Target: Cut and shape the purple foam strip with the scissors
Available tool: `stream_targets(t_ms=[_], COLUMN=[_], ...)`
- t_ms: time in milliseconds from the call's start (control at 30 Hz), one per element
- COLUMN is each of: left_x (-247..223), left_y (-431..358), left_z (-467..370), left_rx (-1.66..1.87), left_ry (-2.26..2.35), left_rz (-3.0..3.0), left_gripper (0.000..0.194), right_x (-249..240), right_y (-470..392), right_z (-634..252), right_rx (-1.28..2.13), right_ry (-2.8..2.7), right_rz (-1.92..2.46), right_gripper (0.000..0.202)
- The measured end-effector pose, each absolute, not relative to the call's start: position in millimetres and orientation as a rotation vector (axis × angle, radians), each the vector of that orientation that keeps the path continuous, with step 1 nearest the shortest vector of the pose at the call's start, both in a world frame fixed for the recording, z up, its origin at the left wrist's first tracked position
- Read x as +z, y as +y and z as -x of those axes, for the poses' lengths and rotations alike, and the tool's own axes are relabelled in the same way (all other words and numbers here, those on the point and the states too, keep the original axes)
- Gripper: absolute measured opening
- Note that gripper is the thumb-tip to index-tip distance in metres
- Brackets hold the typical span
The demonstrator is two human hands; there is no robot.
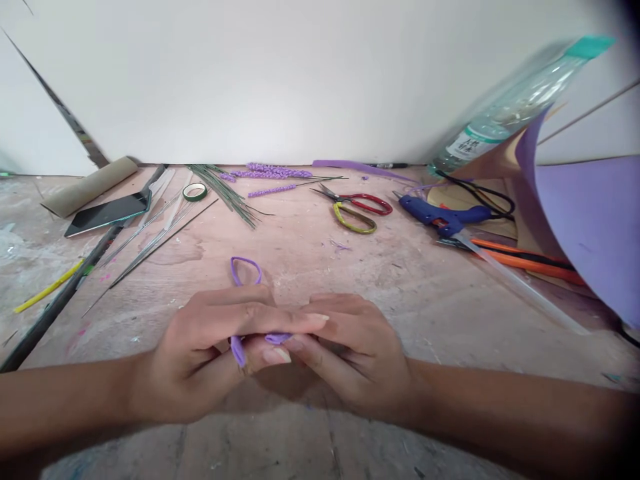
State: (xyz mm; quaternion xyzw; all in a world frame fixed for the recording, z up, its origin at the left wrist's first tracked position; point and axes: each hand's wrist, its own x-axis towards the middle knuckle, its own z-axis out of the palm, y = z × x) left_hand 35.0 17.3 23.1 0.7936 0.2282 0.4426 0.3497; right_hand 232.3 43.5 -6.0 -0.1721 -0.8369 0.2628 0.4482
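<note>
A thin purple strip (246, 260) is pinched between my two hands above the near middle of the table. Its upper part forms a loop that stands out beyond the fingers of my left hand (215, 353), and a folded end hangs below them. My left hand is closed on the strip, index finger laid over it and thumb beneath. My right hand (357, 350) meets it from the right, with thumb and fingertips closed on the strip's other part. The fingers hide the middle of the strip.
Scissors (355, 208), a blue glue gun (443, 212) and an orange-handled tool (525, 259) lie beyond my hands. Purple twisted stems (273, 172), green wires (227, 193), green tape (195, 192), a phone (107, 212) and a cardboard tube (93, 185) lie further left. A bottle (493, 127) leans at the back right.
</note>
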Motion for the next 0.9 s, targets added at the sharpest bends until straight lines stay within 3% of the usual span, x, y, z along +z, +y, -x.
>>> stream_targets(t_ms=[633, 900], left_x=[25.5, 23.8], left_y=[22.8, 24.7], left_z=[-34.8, -38.7], left_rx=[1.153, 1.127], left_ry=[0.566, 0.481], left_rz=[-2.137, -2.085], left_gripper=[0.035, 0.022], right_x=[-8.8, -12.7], right_y=[45.5, 49.9], right_z=[-232.5, -234.2], right_rx=[0.821, 1.1], right_ry=[-2.046, -2.177], right_rz=[0.348, 0.231], right_gripper=[0.021, 0.038])
